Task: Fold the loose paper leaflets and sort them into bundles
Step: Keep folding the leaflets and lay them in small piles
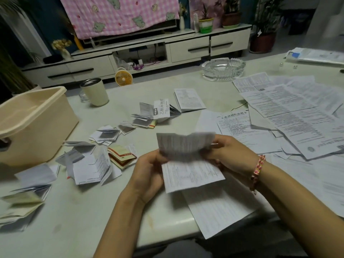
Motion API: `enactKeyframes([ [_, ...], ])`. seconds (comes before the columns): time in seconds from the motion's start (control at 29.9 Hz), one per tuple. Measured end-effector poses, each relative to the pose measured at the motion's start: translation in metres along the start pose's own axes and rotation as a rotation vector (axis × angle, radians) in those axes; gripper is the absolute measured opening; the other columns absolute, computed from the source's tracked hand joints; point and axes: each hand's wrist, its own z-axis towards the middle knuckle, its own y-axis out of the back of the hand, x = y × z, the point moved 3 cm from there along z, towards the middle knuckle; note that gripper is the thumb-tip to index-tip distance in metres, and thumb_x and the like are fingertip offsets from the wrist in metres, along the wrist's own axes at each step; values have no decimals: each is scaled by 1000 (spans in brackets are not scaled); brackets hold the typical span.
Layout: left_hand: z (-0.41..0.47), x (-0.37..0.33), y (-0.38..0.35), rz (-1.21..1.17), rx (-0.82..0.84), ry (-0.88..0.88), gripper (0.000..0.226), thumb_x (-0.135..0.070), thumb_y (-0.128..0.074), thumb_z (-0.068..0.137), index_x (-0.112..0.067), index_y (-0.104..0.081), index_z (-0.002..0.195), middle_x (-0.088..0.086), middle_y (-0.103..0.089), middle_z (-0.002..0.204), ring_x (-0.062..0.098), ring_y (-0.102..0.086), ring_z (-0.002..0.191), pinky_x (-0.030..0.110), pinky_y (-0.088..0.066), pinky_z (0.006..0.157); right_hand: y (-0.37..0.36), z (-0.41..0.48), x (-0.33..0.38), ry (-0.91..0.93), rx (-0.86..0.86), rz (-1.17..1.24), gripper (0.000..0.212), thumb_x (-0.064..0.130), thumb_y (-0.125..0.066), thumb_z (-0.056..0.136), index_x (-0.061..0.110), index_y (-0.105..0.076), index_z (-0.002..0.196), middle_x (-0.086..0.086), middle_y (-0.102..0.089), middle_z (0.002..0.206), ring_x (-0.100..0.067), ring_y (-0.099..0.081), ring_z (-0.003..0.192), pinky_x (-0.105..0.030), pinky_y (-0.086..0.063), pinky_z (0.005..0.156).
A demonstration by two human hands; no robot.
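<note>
**Q:** Where do your fingers sit?

**A:** Your left hand [149, 172] pinches the leaflet [188, 164] at its left edge. The thumb lies on the near face, and the other fingers are hidden behind the paper. Your right hand [232, 155] pinches the right edge, with the fingers curled round it. A beaded bracelet [257, 170] circles that wrist.

**Q:** How does the leaflet lie?

**A:** You hold it in the air between your hands, above the near middle of the table [93, 220]. Its long axis runs left to right, from one hand to the other, and the crease runs the same way. The upper flap stands up from the crease and is blurred. The lower panel slopes down toward you with its print facing up and its right end turned slightly away.

**Q:** What lies beneath and around it?

**A:** The table is pale. A large flat sheet [219, 211] lies under your hands, with one corner hanging over the near edge. To your left, folded leaflets [104, 135] sit in small loose piles, and a cream plastic bin [33, 123] stands at the far left. A mug [95, 92] stands just right of the bin's far corner. To your right, unfolded sheets [290, 116] overlap one another, spread flat. A glass ashtray [223, 68] rests near the far edge.

**Q:** And the room?

**A:** Past the table, a small yellow fan [123, 78] stands on the floor. Behind it a low white cabinet [186, 47] runs along the wall. A pink checked cloth [119, 13] hangs above the cabinet, and potted plants [205, 25] stand on its right end.
</note>
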Motion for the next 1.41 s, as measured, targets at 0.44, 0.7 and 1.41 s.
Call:
enactKeyframes([
  [0.44, 4, 6, 9, 312, -106, -36, 19, -12, -60, 85, -11, -70, 101, 6, -73, 94, 14, -67, 80, 21, -54, 66, -18, 7, 1, 253, -292, -139, 48, -10, -44, 87, 26, -63, 60, -3, -66, 75, -22, -56, 67, -15, -38, 51],
  [0.7, 3, 4, 14, 287, -262, -181, 10, -9, -59, 88, -12, -68, 91, 4, -71, 84, 13, -64, 74, 26, -53, 71, -28, 5, 0, 112, -240, -174, 27, 27, -71, 78, 19, -53, 98, 1, -59, 88, -14, -59, 78, -28, -54, 63],
  [1.41, 3, 4, 10, 111, -138, -79, 50, -36, -28, 101, -3, -66, 95, 17, -72, 91, 28, -70, 81, 38, -59, 68, -43, 1, -2, 187, -162, -137, 16, 14, -55, 64, 25, -66, 67, 3, -57, 100, 5, -50, 77, -11, -39, 71],
])
